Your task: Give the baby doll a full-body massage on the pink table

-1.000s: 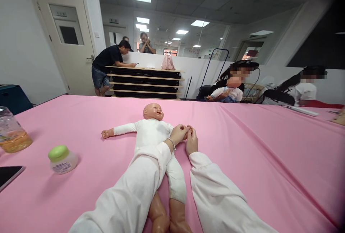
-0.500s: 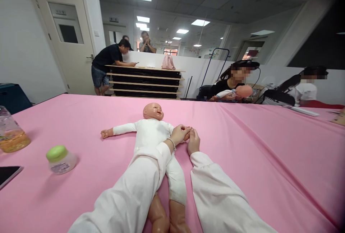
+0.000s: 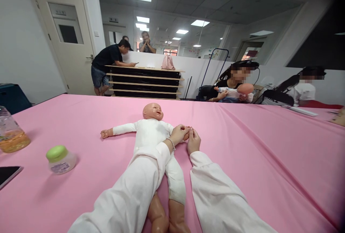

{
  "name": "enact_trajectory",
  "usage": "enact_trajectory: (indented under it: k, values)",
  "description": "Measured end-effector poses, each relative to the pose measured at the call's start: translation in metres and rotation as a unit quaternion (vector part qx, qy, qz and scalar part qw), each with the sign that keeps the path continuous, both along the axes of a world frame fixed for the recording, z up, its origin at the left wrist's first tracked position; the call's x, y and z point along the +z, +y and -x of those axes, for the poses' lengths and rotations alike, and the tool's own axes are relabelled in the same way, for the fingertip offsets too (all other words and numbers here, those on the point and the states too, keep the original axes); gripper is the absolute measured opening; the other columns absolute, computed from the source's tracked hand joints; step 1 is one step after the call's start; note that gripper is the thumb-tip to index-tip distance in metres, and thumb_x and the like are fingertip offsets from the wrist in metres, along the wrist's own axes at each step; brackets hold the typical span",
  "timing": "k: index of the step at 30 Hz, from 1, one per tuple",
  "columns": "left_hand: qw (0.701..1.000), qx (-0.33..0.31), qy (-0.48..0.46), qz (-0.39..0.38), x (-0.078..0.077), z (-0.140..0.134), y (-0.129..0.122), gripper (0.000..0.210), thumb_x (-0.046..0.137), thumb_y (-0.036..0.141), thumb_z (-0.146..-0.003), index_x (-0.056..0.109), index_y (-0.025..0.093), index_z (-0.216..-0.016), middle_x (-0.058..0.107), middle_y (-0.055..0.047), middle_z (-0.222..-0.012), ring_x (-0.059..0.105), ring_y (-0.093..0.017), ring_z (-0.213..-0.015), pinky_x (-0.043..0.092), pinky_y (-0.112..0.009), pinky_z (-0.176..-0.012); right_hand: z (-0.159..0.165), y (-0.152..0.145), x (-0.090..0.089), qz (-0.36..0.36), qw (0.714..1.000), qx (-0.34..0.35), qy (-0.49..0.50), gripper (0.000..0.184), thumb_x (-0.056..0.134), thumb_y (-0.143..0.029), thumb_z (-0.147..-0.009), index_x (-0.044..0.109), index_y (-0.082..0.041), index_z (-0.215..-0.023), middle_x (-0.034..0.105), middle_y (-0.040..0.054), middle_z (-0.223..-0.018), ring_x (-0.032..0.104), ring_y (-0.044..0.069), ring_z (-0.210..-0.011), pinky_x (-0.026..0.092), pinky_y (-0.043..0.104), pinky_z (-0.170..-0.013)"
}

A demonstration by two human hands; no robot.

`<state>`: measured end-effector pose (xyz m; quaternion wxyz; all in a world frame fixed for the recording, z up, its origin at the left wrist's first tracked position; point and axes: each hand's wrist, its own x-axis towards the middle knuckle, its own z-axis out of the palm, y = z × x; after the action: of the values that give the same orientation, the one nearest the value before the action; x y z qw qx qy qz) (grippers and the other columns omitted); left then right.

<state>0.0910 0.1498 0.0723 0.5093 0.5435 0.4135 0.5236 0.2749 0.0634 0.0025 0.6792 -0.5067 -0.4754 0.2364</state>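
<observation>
A baby doll (image 3: 148,134) with a white cloth body lies on its back on the pink-covered table (image 3: 242,147), head away from me. My left hand (image 3: 179,134), with a beaded bracelet at the wrist, is closed around the doll's hand on the right side. Against it, my right hand (image 3: 194,141) pinches the fingers of that same doll hand. Most of the small hand is hidden by my fingers. My left forearm crosses over the doll's lower body, and its other arm stretches out to the left.
On the left stand a green-lidded jar (image 3: 61,159) and a clear bottle of amber liquid (image 3: 12,132), with a dark phone (image 3: 9,175) at the edge. Across the table a person (image 3: 229,85) holds another doll. Someone leans on a shelf unit (image 3: 145,82) behind.
My hands stay at the doll's hand, with only a slight shift of the right one. Across the table, the person's doll has been raised and turned a little.
</observation>
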Motion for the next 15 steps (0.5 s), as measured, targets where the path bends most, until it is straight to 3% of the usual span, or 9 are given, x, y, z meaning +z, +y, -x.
enact_trajectory:
  k: [4, 8, 15]
  values:
    - [1.0, 0.012, 0.007, -0.007, 0.008, 0.009, 0.01, 0.021, 0.052, 0.043, -0.083, 0.064, 0.027, -0.091, 0.067, -0.003, -0.094, 0.054, -0.018, -0.106, 0.041, -0.034, -0.091, 0.0, -0.003, 0.001, -0.008, 1.0, 0.004, -0.012, 0.049, 0.042, -0.058, -0.076, 0.059, -0.015, -0.093, 0.065, 0.012, -0.099, 0.059, 0.021, -0.094, 0.044, 0.037, -0.088]
    - [1.0, 0.012, 0.017, -0.011, 0.008, 0.003, 0.005, 0.022, 0.049, 0.041, -0.085, 0.063, 0.026, -0.094, 0.065, -0.004, -0.101, 0.054, -0.018, -0.104, 0.042, -0.034, -0.09, 0.001, -0.005, 0.002, 0.003, 0.999, -0.001, -0.036, 0.048, 0.039, -0.056, -0.078, 0.057, -0.015, -0.095, 0.064, 0.0119, -0.1, 0.059, 0.021, -0.093, 0.044, 0.037, -0.086]
    - [0.999, -0.027, 0.041, -0.012, -0.022, -0.058, -0.042, 0.03, 0.048, 0.033, -0.087, 0.053, 0.017, -0.111, 0.054, -0.008, -0.114, 0.055, -0.018, -0.097, 0.048, -0.038, -0.082, 0.002, -0.004, 0.003, 0.008, 1.0, -0.012, -0.026, 0.049, 0.041, -0.057, -0.075, 0.055, -0.016, -0.098, 0.062, 0.0121, -0.105, 0.058, 0.021, -0.097, 0.043, 0.037, -0.087]
